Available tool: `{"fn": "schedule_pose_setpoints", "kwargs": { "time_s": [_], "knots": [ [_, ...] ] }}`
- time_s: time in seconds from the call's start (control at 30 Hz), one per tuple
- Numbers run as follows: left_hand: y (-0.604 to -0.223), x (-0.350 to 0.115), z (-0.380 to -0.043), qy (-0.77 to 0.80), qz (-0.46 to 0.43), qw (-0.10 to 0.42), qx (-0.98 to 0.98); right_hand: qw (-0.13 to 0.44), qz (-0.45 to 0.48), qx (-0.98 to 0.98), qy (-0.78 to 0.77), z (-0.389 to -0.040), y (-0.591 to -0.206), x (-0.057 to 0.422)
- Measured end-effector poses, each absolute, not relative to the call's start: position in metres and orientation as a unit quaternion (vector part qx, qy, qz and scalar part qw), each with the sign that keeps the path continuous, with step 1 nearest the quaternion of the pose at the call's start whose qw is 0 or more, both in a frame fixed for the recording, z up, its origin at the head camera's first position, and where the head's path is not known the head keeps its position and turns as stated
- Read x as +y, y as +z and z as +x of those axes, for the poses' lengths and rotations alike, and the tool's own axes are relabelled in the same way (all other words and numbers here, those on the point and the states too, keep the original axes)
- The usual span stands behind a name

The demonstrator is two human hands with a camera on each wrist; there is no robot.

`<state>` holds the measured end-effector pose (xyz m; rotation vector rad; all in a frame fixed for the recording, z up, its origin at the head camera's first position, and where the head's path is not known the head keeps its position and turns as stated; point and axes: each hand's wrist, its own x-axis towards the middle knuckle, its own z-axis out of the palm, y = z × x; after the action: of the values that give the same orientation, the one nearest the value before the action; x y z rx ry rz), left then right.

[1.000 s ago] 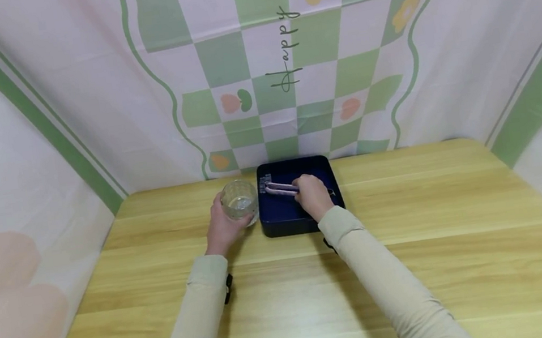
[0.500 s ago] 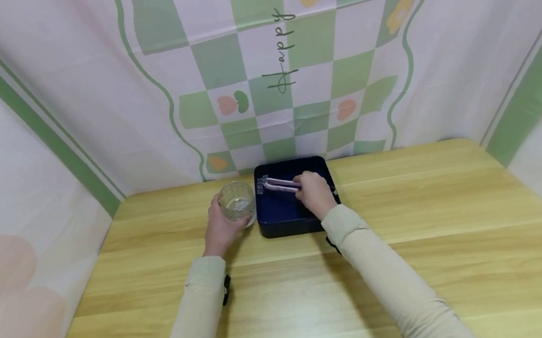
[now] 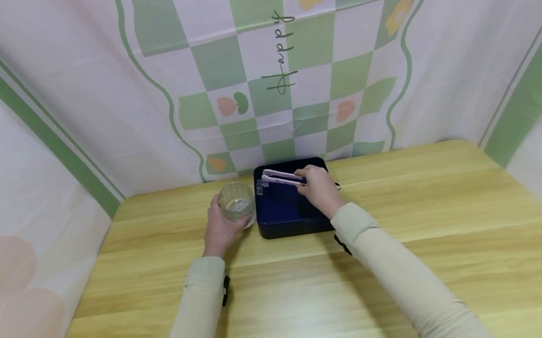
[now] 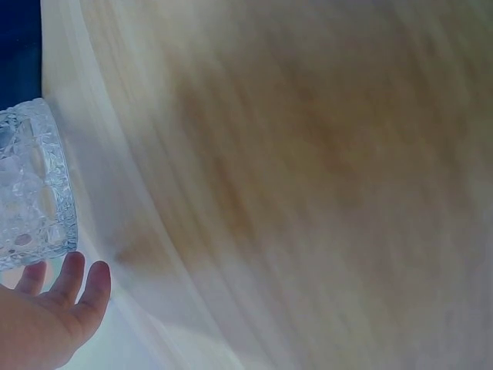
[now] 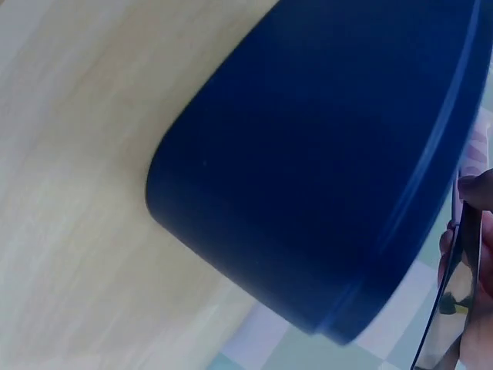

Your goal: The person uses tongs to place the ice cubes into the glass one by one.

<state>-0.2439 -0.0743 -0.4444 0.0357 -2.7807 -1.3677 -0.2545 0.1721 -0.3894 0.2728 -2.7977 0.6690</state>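
My left hand (image 3: pixel 219 227) holds a clear glass (image 3: pixel 237 202) on the table, thumb at the front and fingers round its left side. In the left wrist view the glass (image 4: pixel 35 185) shows a textured, faceted wall beside the fingers. My right hand (image 3: pixel 321 188) grips metal tongs (image 3: pixel 282 176) with pale pink tips over a dark blue box (image 3: pixel 296 227). Several small clear cubes (image 3: pixel 259 187) lie at the box's left side, just under the tong tips. Whether the tips hold a cube is too small to tell. The right wrist view shows the tongs' shiny handle (image 5: pixel 451 301).
Glass and box stand side by side near the back edge of the wooden table (image 3: pixel 289 303). A printed cloth (image 3: pixel 264 78) with green checks hangs right behind them. More cloth hangs on both sides. The box wall (image 5: pixel 308 154) fills much of the right wrist view.
The right hand and tongs have risen slightly, away from me and to the right, and the tong tips now sit higher over the cubes. The left hand stays at the glass.
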Motion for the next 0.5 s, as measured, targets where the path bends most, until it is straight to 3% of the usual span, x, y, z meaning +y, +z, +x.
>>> {"fn": "schedule_pose_setpoints", "kwargs": {
  "time_s": [0.5],
  "knots": [
    [-0.444,-0.073,-0.242,-0.444,0.01,0.03,-0.895,0.142,0.148,-0.944,0.257,-0.245,-0.376,0.167]
  ]
}}
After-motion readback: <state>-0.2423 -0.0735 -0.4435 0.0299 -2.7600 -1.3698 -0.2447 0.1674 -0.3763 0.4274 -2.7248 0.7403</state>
